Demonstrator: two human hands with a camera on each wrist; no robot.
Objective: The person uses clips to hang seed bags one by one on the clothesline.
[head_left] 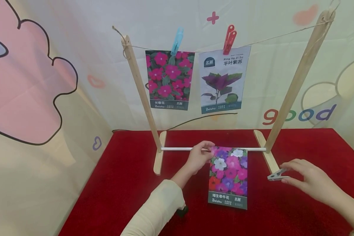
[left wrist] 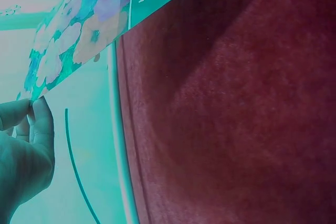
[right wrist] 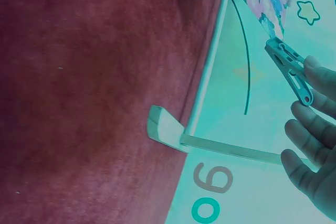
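My left hand (head_left: 199,158) pinches the upper left corner of a seed packet (head_left: 228,177) printed with pink, purple, red and white flowers. The packet hangs upright in front of the white crossbar; in the left wrist view, the left hand (left wrist: 26,156) grips its corner between thumb and fingers. Off to the right, my right hand (head_left: 308,178) holds a grey clothespin (head_left: 276,176) by its handle ends, apart from the packet in the head view. The right wrist view shows the clothespin (right wrist: 289,69) between the thumb and a finger of the right hand (right wrist: 320,145).
A twine line (head_left: 278,33) runs between two wooden posts (head_left: 143,91). From it hang a pink-flower packet (head_left: 169,78) under a blue clothespin (head_left: 177,41) and a purple-leaf packet (head_left: 222,80) under a red clothespin (head_left: 230,40). The stand rests on a red cloth (head_left: 118,183).
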